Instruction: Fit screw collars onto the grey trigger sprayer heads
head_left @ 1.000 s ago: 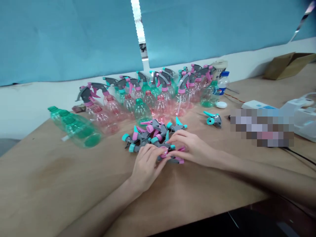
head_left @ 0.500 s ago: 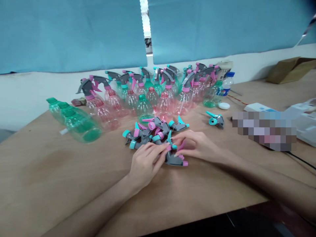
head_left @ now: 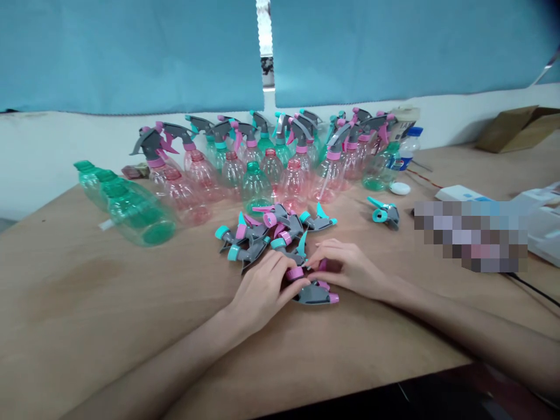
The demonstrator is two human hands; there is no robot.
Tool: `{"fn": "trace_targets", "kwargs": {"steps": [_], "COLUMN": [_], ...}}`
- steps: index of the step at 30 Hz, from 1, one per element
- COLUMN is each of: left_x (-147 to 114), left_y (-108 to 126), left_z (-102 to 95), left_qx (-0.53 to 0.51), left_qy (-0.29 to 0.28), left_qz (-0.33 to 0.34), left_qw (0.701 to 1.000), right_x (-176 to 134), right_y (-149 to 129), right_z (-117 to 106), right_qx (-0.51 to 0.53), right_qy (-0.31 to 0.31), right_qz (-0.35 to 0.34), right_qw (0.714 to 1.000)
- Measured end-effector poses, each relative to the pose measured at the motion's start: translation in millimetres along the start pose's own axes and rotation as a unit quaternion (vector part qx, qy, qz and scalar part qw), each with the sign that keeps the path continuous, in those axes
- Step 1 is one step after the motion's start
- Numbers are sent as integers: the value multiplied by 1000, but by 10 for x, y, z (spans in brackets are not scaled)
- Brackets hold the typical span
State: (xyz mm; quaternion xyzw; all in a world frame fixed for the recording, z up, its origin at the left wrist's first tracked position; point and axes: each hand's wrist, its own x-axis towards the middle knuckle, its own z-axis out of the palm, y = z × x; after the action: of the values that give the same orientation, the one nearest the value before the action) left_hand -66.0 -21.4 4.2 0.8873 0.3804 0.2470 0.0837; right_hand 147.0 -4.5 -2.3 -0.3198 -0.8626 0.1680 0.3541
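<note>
My left hand (head_left: 262,287) is curled around the pink collar of a grey spray trigger head (head_left: 314,294), which lies low with its pink nozzle to the right. My right hand (head_left: 352,269) reaches in from the right, its fingertips closed at the same spray head near the collar. Exactly what the right fingertips grip is partly hidden. Just beyond my hands lies a heap of loose trigger heads (head_left: 284,223), grey with pink or turquoise collars. A single turquoise and grey trigger head (head_left: 385,213) lies apart on the right.
Behind the heap stand many bottles, some uncapped like the green bottle (head_left: 256,189), others fitted with triggers. Green bottles (head_left: 140,213) lean or lie at left. A white oval object (head_left: 399,188), a blue-capped bottle (head_left: 409,149) and a cardboard box (head_left: 516,129) are at right.
Both hands have shifted slightly lower in view, and the left fingers have opened around the pink collar, which now shows more. The view has tilted a little; the bottles stand as before.
</note>
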Motion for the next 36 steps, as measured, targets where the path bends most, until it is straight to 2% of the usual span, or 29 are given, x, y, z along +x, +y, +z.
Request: {"fn": "trace_targets", "kwargs": {"steps": [3, 6, 9, 13, 19, 36], "left_x": [-5, -10, -16, -20, -5, 7], "left_y": [17, 33, 41, 38, 14, 3], "left_z": [0, 0, -8, -17, -22, -25], "left_qx": [-27, -56, -80, -86, -106, -116], "left_qy": [22, 47, 53, 75, 101, 117], "left_qz": [-6, 2, 6, -3, -44, -7], "left_qw": [999, 997, 995, 993, 988, 986], "right_x": [-8, 2, 16, 2, -22, -12], "right_y": [8, -11, -46, -56, -80, -113], "right_z": [17, 20, 7, 9, 50, 123], "right_qx": [-14, -9, -8, -23, -51, -105], "right_qy": [29, 53, 75, 95, 81, 63], "right_qz": [-1, -31, -63, -72, -89, -80], "right_qw": [999, 998, 995, 993, 991, 989]}}
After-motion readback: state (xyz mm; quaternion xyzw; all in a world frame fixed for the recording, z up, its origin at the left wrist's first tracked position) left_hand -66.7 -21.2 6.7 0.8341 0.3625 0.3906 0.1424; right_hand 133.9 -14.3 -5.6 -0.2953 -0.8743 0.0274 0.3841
